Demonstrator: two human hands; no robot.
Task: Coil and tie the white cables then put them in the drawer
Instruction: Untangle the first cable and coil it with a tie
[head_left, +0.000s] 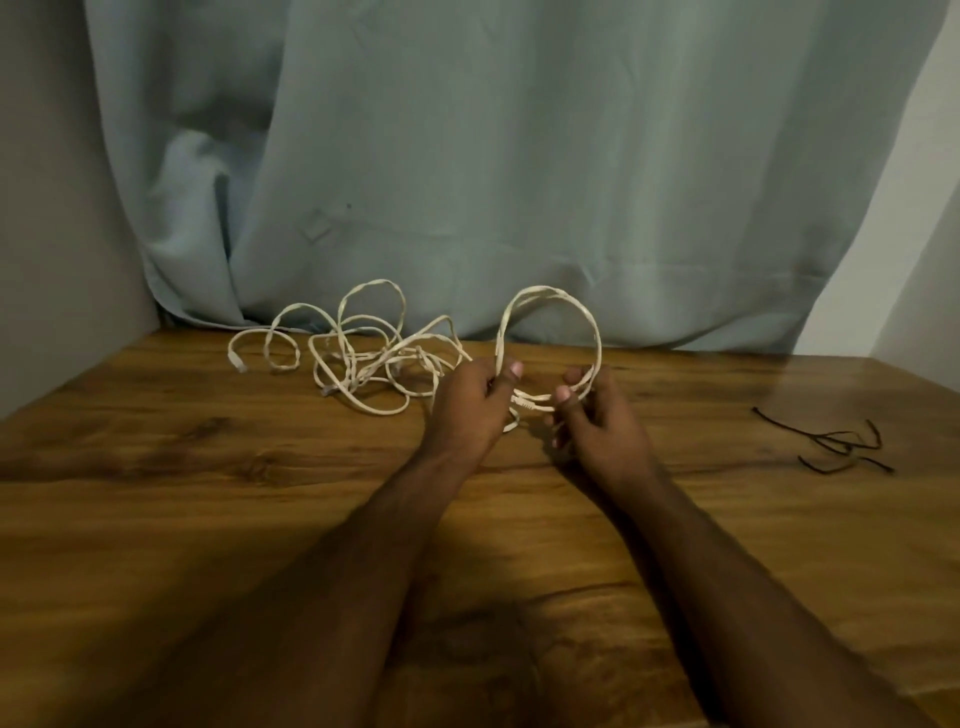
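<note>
Hands meet over the middle of a wooden table (208, 493), and I count two of them, both bare, with forearms reaching in from the bottom edge. My left hand (470, 410) curls its fingers and thumb round the left side of a white coil (550, 296). My right hand (597, 415) pinches the right side of that same coil between thumb and fingers. The coil stands upright between the hands as a round hoop of several turns; I cannot count the turns exactly. One plug end (524, 402) pokes out in the gap between the two thumbs.

Left of the hands, a loose cable (363, 358) lies sprawled on the table in a tangle of many overlapping loops. It runs toward the left hand, so it looks joined to the coil, though I cannot tell whether the tangle is one cable or more. One connector (238, 362) lies at the tangle's far left end.

To the right, well apart from the hands, thin black ties (841, 444) lie crossed on the wood; I make out roughly three or four strands.

One pale blue-grey curtain (467, 156) hangs behind the table, its hem touching the back edge.
</note>
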